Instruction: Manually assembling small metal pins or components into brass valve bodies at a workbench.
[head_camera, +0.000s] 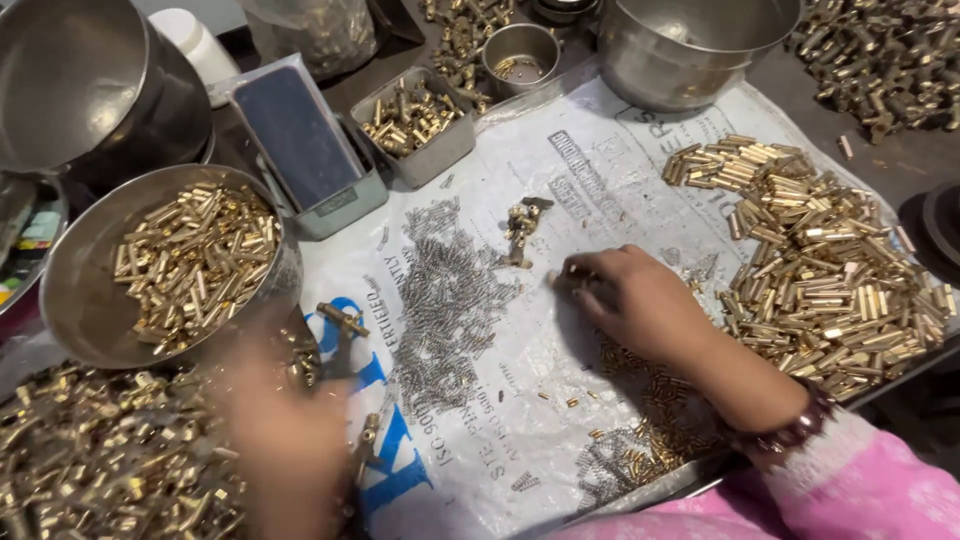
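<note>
R hand (640, 305) rests palm-down on the printed plastic sheet (560, 160), fingers curled and pinching a small brass piece (572, 272) at the tips, just right of the grey springs (445, 300) spread mid-sheet. L hand (285, 430) is blurred at lower left, near a brass fitting (340, 320) by the edge of the steel bowl (70, 290); can't tell whether its fingers grip anything or hang loose.

Progress, judging by how things lie: a few joined brass bits (522, 228) sit above the R hand, and the bowl holds a good heap of brass tubes (195, 260), so some work looks done. Plenty left tho: big pile of brass tubes (830, 270) on the right of the sheet, heap of brass fittings (100, 460) at lower left, more small pieces (660, 400) under the R wrist, lots of springs unused. Looks early-to-mid, not near the end.

Behind: small tray of brass parts (415, 120), a phone in a grey box (300, 140), large steel pot (690, 40).
</note>
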